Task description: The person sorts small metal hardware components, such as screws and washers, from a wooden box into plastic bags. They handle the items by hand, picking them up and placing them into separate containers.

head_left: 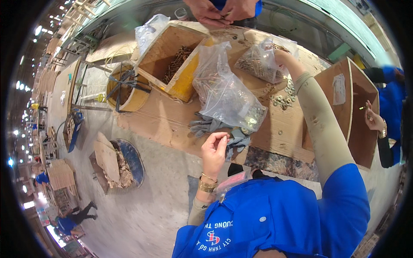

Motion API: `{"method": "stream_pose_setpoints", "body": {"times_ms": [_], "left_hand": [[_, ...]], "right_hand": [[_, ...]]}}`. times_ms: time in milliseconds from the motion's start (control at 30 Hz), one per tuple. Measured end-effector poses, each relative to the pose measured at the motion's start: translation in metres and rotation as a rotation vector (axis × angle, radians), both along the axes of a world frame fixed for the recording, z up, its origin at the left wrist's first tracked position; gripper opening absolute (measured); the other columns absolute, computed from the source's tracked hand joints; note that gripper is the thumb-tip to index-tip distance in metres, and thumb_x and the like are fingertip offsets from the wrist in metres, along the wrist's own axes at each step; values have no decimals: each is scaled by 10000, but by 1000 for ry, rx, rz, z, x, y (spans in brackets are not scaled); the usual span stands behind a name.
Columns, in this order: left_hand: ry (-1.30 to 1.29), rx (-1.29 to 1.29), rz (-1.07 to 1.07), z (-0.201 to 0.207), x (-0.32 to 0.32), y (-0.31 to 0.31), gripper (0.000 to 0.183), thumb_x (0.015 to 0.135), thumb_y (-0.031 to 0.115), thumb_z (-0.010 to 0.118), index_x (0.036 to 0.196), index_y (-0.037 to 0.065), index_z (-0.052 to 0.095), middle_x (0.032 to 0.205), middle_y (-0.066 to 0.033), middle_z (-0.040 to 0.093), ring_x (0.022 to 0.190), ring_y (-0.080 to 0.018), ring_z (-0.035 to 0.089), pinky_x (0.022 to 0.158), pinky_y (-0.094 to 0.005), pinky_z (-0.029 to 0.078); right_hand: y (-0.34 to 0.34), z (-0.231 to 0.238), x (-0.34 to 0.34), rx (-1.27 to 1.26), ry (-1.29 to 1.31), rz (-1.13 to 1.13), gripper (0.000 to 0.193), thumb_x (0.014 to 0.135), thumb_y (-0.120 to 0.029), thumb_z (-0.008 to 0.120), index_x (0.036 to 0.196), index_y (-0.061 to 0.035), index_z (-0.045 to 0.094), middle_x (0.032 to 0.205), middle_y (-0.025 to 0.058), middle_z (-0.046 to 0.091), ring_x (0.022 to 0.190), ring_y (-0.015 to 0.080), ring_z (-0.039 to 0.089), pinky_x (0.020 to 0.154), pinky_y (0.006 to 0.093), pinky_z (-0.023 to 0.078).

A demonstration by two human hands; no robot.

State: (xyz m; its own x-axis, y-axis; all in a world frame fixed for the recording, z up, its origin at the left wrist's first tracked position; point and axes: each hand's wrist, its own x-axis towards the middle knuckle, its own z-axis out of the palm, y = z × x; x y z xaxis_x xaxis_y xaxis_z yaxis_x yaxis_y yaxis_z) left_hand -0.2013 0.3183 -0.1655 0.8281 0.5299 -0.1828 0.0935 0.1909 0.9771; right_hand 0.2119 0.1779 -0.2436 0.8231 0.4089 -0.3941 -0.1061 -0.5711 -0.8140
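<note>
My left hand (214, 151) is at the table's front edge, thumb and fingers pinched together; whatever lies between them is too small to make out. Grey work gloves (206, 124) lie just beyond it. Beside them is a clear plastic bag (221, 88) with shiny washers (253, 118) near its lower end. My right arm reaches to the table's far side, where my right hand (283, 59) dips into an open plastic bag of bolts or screws (258, 63); its fingers are hidden there. Loose washers (285, 98) lie on the cardboard near that bag.
A wooden box with a yellow side (183, 88) holds many screws. Left of it stands a round yellow container (129, 103). At right is a large wooden box (337, 103). Co-workers' hands (221, 13) are at the far edge and another hand (375, 119) at right. A scrap-wood bin (129, 159) stands on the floor.
</note>
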Motion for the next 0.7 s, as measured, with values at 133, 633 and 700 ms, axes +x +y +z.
{"method": "stream_pose_setpoints", "body": {"times_ms": [133,633,700], "left_hand": [[-18,66,-112,-5,19,-12,92,817,24,524,881,-15,578,799,-26,596,715,-73,544,658,-205,438],[175,1399,-515,-45,180,-121,389,754,322,596,949,-5,514,978,-151,493,926,-279,503,719,-363,455],[205,1417,-643,-52,189,-135,404,753,329,587,1002,30,479,1047,-142,466,1002,-286,461,754,-341,439]], "right_hand": [[19,-14,13,-441,-132,259,222,748,-271,506,770,-70,599,768,43,605,759,148,543,589,334,445],[19,-65,33,-777,-484,640,121,599,-89,616,704,-34,644,665,143,598,570,220,573,502,327,457],[5,-73,47,-1041,-696,872,119,546,-86,642,661,-61,664,681,157,615,569,255,592,521,314,470]]}}
